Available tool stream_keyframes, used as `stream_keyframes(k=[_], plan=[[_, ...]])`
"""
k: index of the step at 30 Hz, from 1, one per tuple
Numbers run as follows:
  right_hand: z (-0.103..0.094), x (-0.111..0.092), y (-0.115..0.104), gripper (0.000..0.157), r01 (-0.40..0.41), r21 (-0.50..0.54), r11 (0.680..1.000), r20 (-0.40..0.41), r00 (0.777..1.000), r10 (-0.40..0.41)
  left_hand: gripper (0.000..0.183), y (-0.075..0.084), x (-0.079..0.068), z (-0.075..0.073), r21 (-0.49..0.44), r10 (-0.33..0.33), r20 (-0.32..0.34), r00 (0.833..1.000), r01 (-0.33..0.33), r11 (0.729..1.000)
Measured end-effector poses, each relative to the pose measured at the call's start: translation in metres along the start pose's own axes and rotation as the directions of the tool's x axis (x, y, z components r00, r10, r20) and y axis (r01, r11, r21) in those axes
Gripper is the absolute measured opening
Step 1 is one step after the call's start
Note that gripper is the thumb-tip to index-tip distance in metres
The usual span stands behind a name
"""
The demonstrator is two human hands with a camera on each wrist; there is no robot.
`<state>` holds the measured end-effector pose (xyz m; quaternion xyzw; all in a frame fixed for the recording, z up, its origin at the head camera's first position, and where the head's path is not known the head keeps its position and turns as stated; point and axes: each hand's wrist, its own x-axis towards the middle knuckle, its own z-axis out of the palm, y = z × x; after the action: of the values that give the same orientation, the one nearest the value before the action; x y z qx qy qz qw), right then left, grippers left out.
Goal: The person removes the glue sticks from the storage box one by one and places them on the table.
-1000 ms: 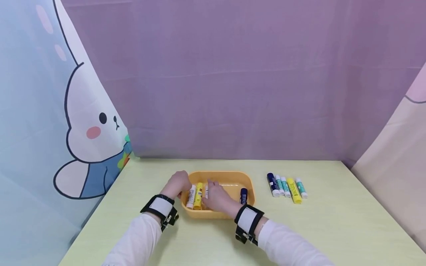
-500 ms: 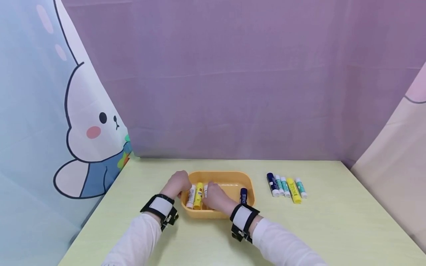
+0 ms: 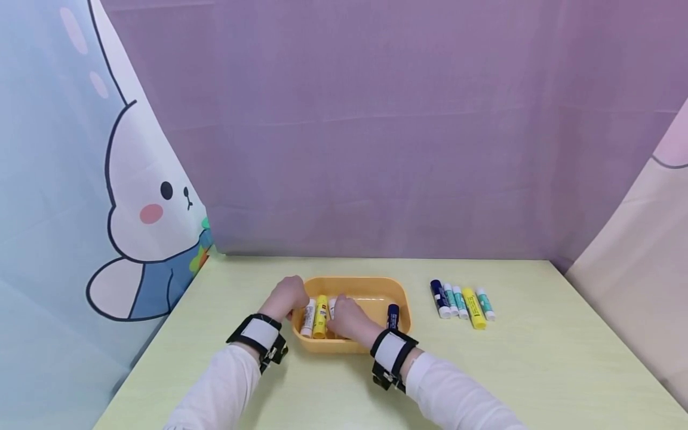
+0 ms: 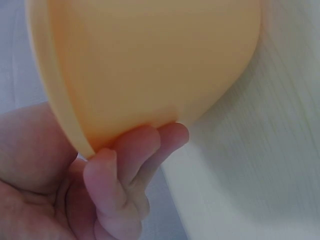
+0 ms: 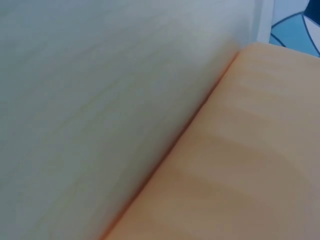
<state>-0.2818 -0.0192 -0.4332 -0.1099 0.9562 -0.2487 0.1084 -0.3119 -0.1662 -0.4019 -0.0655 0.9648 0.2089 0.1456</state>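
Observation:
An orange-yellow plastic tray [image 3: 376, 286] sits on the table. My left hand [image 3: 287, 297] grips its left end, thumb over the rim and fingers [image 4: 137, 145] against the outer wall. Inside the tray, my right hand [image 3: 352, 319] pinches a white glue stick [image 3: 331, 306], mostly hidden behind the fingers. Just left of it lie a yellow glue stick [image 3: 319, 316] and a white glue stick with a pale pink end [image 3: 308, 318], side by side. Toward the tray's right end is a dark blue glue stick [image 3: 393, 316]. The right wrist view has only the tray's outer wall [image 5: 240, 150] and the tabletop.
To the right of the tray, several glue sticks lie in a row on the pale green table [image 3: 537, 358]: a dark blue one [image 3: 440, 298], teal-and-white ones [image 3: 485, 303] and a yellow one [image 3: 474, 308]. A purple cloth [image 3: 376, 149] hangs along the table's back edge.
My right hand and forearm have shifted slightly left, and its fingers have drawn in at the white glue stick. The left hand has stayed at the tray's end.

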Motion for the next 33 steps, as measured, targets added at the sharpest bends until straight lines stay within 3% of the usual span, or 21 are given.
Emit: stream_keyframes(k=[10, 20, 33], plan=[[-0.001, 0.001, -0.001, 0.061, -0.022, -0.005, 1.0, 0.01, 1.0, 0.022, 0.026, -0.001, 0.003, 0.001, 0.0, -0.019, 0.004, 1.0, 0.019, 1.0], [-0.007, -0.002, -0.001, 0.057, -0.033, 0.022, 0.999, 0.045, 0.998, 0.032, 0.026, -0.001, 0.001, 0.001, -0.004, 0.012, -0.005, 1.0, -0.012, 1.0], [-0.03, -0.007, -0.003, 0.043, -0.097, 0.069, 0.993, 0.126, 0.988, 0.088, 0.026, 0.0, 0.0, 0.0, 0.0, 0.006, -0.005, 1.0, -0.006, 1.0]])
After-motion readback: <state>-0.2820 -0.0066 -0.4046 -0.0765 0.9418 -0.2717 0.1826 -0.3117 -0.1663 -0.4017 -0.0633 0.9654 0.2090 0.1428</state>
